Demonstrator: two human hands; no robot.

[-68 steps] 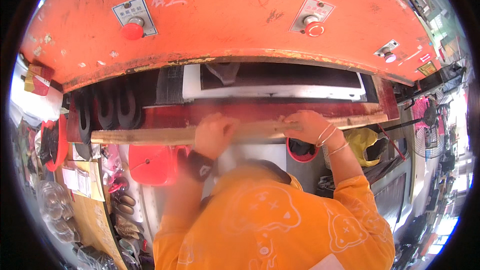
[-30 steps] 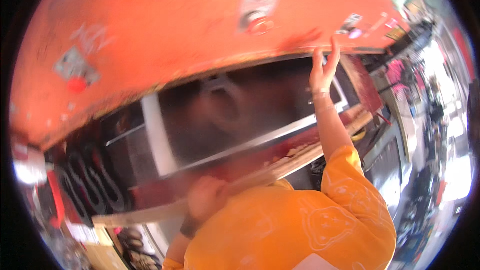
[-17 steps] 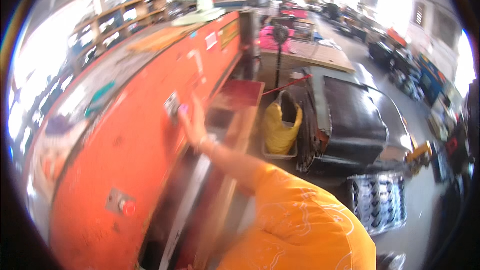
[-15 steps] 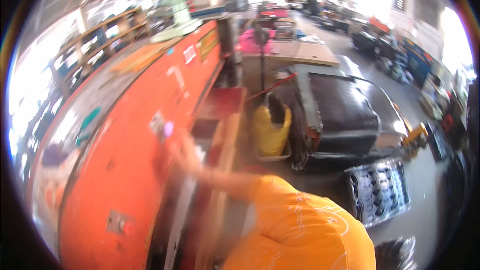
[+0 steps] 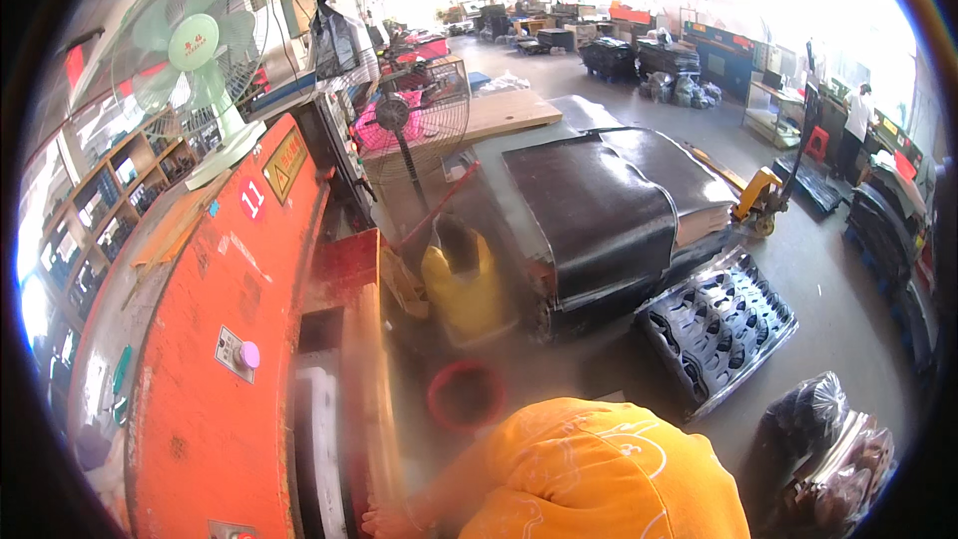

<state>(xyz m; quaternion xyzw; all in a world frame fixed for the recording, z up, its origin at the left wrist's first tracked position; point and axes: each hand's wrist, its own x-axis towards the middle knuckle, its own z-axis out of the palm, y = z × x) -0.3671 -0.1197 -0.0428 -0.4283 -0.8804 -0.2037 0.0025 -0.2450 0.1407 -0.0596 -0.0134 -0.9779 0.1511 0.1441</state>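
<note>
"One hand in frame: the right hand point(image 5: 399, 518), low, at 6–7 o'clock. Left hand out of view, can't tell its state."

"Where's the wooden rail point(image 5: 378, 409)?"

"Runs up from the right hand, a hair short of 12 o'clock. Right is nearer, of what shows. Touching or just beside, can't tell; blur."

"Fingers?"

"Look stretched toward the rail. Spread or pinching, can't tell."

"Axis?"

"Roughly 12 to 6. Far end points to 12, leaning slightly toward 11. White slab point(image 5: 321, 439) at 10–11 from the hand, about parallel to the rail."
</note>
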